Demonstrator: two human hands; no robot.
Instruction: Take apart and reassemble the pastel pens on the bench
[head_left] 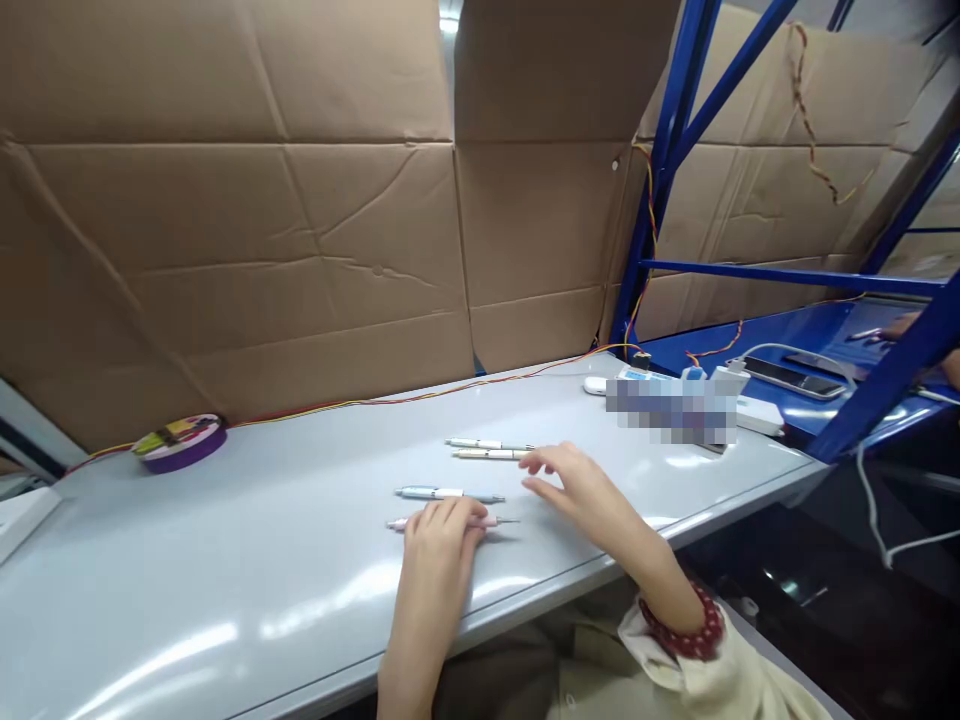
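Four slim pens lie roughly side by side on the glossy table [300,530]; I cannot tell whether they are mechanical pencils. My left hand [442,530] rests over the nearest one, the pink pen [491,521], with its fingers closed on the barrel and covering its middle. Just beyond it lies a light blue pen [435,492]. Farther back are a cream pen [487,454] and a pale pen [480,443], close together. My right hand [566,480] hovers by their right ends, thumb and fingers apart, holding nothing visible.
A purple-edged roll of tape [184,450] lies at the back left. Cardboard [337,220] walls the rear, with a thin wire [390,400] along its foot. At right are a blue frame [645,230], a power strip [759,414], a phone [795,378] and another person's hand [900,325].
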